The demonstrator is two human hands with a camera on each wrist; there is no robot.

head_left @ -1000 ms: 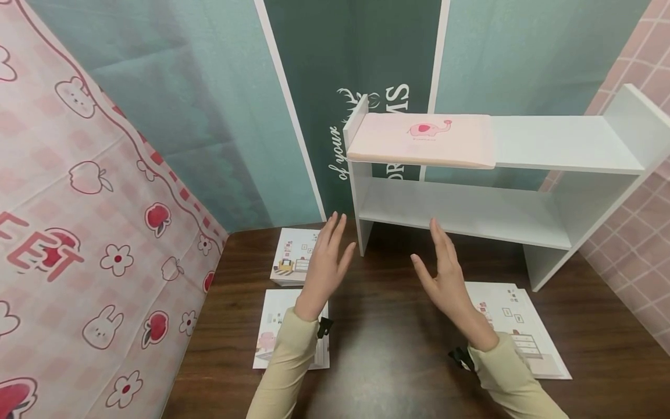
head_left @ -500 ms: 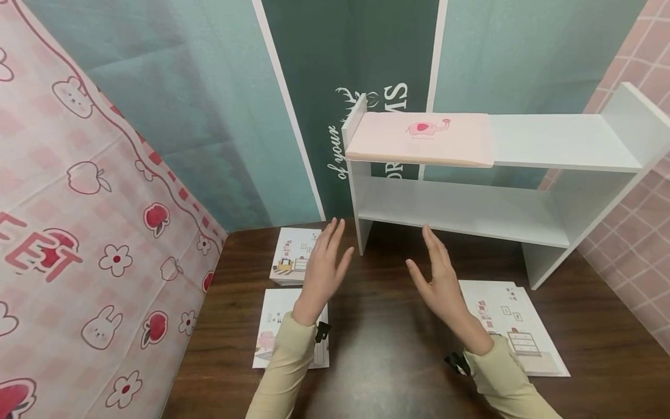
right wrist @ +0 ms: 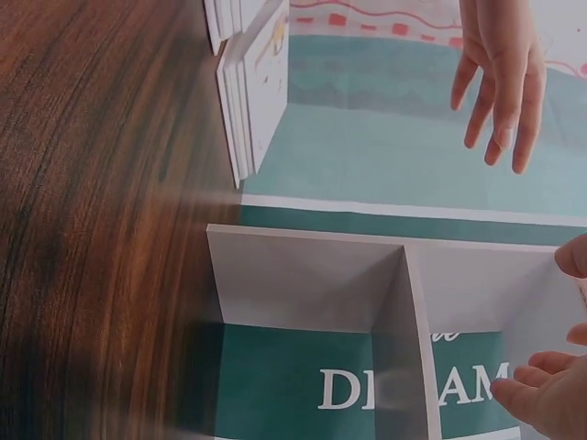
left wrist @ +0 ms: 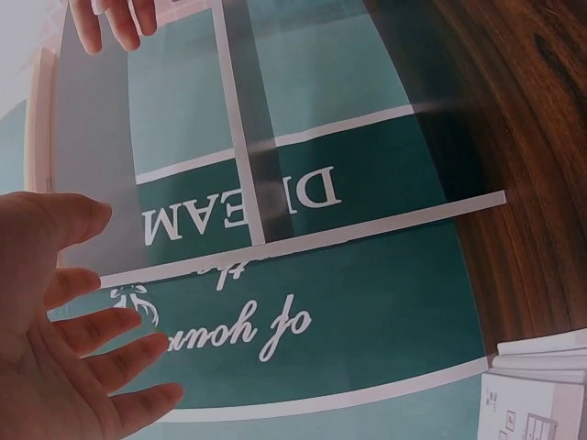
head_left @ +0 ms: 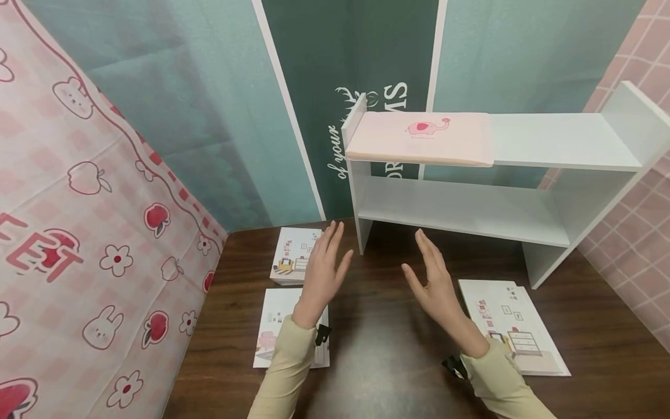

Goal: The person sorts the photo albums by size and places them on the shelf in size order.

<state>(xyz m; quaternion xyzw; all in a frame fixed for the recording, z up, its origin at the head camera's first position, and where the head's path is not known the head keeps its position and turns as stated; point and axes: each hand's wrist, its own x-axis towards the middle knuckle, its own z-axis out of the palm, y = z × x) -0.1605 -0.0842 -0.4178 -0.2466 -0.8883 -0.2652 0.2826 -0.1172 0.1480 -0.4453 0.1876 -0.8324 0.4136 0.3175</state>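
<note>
My left hand [head_left: 321,279] hovers over the table with fingers extended and nothing in its grasp, beside two stacks of white illustrated books. The back stack [head_left: 287,251] and front stack [head_left: 269,317] are partly hidden by that hand and its sleeve. Facing it, my right hand [head_left: 437,288] is also raised, fingers straight and thumb apart, holding nothing. To its right lie more white books [head_left: 515,331], overlapping. Beyond both hands stands a white two-tier shelf [head_left: 460,209]. A flat pale pink item with an elephant print [head_left: 419,139] lies on the left part of its upper board.
Dark wood table [head_left: 382,372] lies under everything. A pink patterned cloth [head_left: 104,233] hangs at the left, and a green and teal curtain [head_left: 209,116] covers the back. Pink tile-patterned covering [head_left: 633,203] runs along the right behind the shelf.
The right hand has drifted left and slightly toward me, away from the books on the right. My left hand has lowered a little. The books, shelf and pink item stay put.
</note>
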